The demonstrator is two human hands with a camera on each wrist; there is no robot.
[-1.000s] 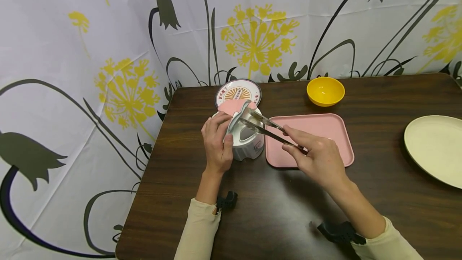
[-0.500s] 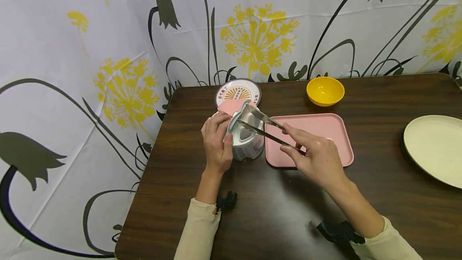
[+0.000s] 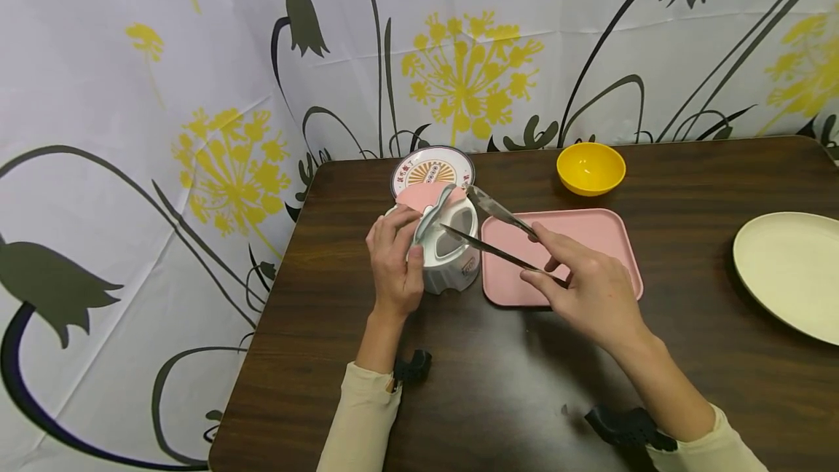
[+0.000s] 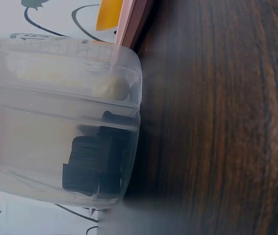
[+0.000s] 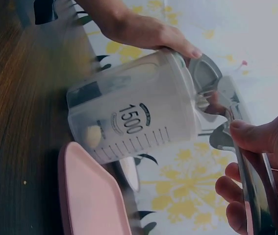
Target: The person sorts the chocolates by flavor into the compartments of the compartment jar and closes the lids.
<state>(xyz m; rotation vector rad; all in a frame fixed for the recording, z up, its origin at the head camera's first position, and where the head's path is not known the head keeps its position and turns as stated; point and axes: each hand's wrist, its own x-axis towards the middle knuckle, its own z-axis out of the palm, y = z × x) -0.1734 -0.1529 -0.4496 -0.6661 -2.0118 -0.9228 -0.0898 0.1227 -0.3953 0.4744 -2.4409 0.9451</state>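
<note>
A clear plastic storage jar (image 5: 143,107) with a grey-and-pink lid stands on the table, its grey flap (image 3: 432,217) raised. My left hand (image 3: 395,261) grips the jar's top beside the flap, thumb toward me and fingers across the lid. Metal tongs (image 3: 501,213) are pinched in my right hand (image 3: 593,290), their arms spread and nothing between the tips. The tips are over and beside the lid opening. Through the jar wall a pale round piece (image 5: 93,136) shows at the bottom. A dark shape (image 4: 92,159) also appears in the wall.
Beside the jar lies a pink tray (image 3: 590,228). A patterned round plate (image 3: 452,164) lies behind the jar, and a yellow bowl (image 3: 591,168) stands at the back. The cream plate (image 3: 793,268) is far right. Flowered cloth (image 3: 367,86) hangs behind the table.
The tongs have spread wider and drawn slightly right, away from the raised flap, along with my right hand. My left hand keeps its place on the jar.
</note>
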